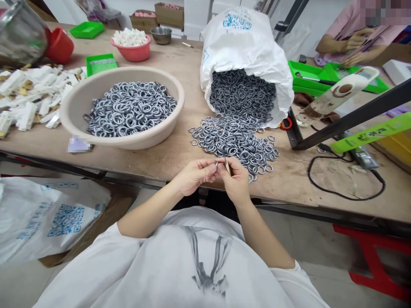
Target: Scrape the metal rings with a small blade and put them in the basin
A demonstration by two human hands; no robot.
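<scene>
My left hand is closed in a pinch on a small grey metal ring, mostly covered by the fingers. Beside it, almost touching, my right hand is closed around a thin tan and dark tool; too little of it shows to tell its kind. Both hands are at the table's front edge. Just beyond them spreads a loose heap of grey metal rings, spilling from the mouth of a white sack lying on its side. To the left, a wide beige basin holds many similar rings.
White plastic pieces are piled at the far left. Behind the basin stand green trays and a red bowl of white parts. On the right are a black metal bar, a bottle, a cable and a co-worker.
</scene>
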